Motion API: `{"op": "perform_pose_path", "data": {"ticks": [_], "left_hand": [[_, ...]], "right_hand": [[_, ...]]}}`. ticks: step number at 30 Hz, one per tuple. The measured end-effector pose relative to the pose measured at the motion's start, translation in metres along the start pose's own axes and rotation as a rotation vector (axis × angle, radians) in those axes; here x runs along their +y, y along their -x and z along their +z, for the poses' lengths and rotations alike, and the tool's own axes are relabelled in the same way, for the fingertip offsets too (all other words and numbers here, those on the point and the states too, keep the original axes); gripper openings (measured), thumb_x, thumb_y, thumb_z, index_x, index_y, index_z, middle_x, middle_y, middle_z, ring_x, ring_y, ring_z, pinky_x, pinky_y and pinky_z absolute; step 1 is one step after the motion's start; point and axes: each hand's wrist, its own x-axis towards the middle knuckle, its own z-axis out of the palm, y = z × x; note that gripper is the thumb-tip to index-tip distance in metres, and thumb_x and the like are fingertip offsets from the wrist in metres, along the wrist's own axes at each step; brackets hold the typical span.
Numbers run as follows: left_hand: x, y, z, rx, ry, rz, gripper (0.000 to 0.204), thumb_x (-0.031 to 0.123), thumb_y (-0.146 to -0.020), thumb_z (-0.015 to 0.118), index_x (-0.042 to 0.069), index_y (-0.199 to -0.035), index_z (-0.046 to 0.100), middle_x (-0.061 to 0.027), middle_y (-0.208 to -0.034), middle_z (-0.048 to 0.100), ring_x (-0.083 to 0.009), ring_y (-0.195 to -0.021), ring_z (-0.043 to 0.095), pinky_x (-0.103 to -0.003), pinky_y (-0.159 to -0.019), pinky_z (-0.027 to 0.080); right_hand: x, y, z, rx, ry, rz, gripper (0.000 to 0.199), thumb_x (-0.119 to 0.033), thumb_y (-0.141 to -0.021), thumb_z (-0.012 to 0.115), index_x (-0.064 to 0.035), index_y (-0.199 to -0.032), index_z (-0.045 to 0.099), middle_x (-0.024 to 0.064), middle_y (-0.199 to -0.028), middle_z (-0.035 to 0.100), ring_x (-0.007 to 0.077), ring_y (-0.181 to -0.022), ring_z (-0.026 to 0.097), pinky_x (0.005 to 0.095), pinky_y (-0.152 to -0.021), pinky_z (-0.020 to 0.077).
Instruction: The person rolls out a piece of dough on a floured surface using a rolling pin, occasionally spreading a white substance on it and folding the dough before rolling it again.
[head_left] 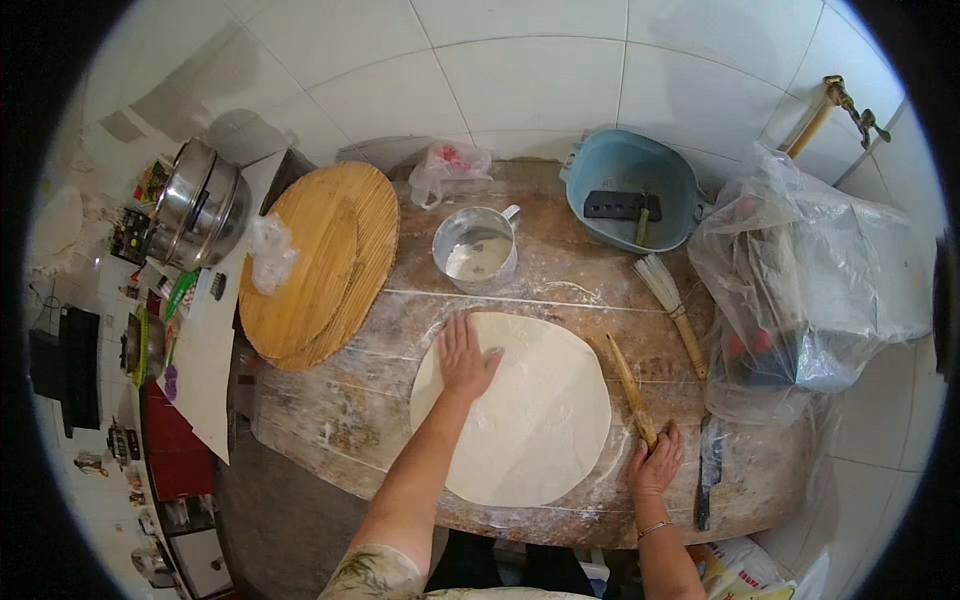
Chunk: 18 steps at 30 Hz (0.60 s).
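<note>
A wide, thin round sheet of dough lies flat on the floury wooden board. My left hand rests on its upper left part, palm down with fingers spread. To the right of the dough is a wooden rolling pin, tapered toward its far end and lying at a slant. My right hand has its fingers closed about the near end of the pin, low on the board. Just right of that hand is a knife with a dark handle.
Behind the dough stands a metal mug with flour in it. A blue basin is at the back, and a whisk brush lies in front. Plastic covers a box at right. Round slatted mats lean at left.
</note>
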Motion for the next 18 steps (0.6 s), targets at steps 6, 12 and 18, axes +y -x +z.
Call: {"op": "perform_pose_path", "data": {"ticks": [6,12,18], "left_hand": [[0.102,0.035,0.046,-0.176,-0.102,0.363,0.089,0.058,-0.09,0.049,0.001,-0.152,0.021,-0.0177,-0.16,0.018,-0.031,-0.149,0.011,-0.05,-0.12,0.007],[0.071,0.131,0.04,-0.334,-0.023,0.604,0.075,0.049,-0.093,0.053,0.008,-0.151,0.03,-0.0141,-0.158,0.024,-0.0302,-0.147,0.018,-0.05,-0.119,0.013],[-0.015,0.013,-0.062,0.23,0.311,0.206,0.039,0.008,-0.084,0.062,0.002,-0.122,0.059,-0.0205,-0.13,0.055,-0.0376,-0.124,0.049,-0.044,-0.106,0.04]], "right_hand": [[-0.001,-0.002,-0.003,-0.01,-0.02,-0.003,0.034,-0.016,-0.087,0.06,0.0013,-0.114,0.048,0.0241,-0.142,0.043,0.0438,-0.13,0.039,0.055,-0.108,0.0281],[0.003,0.001,-0.003,0.005,0.012,-0.001,0.033,-0.014,-0.087,0.061,0.0005,-0.112,0.045,0.0254,-0.141,0.043,0.0452,-0.128,0.04,0.0546,-0.106,0.0294],[-0.008,-0.005,-0.009,-0.027,-0.046,0.004,0.034,-0.017,-0.089,0.058,0.0011,-0.113,0.045,0.0272,-0.14,0.043,0.0461,-0.127,0.04,0.0555,-0.106,0.0293]]}}
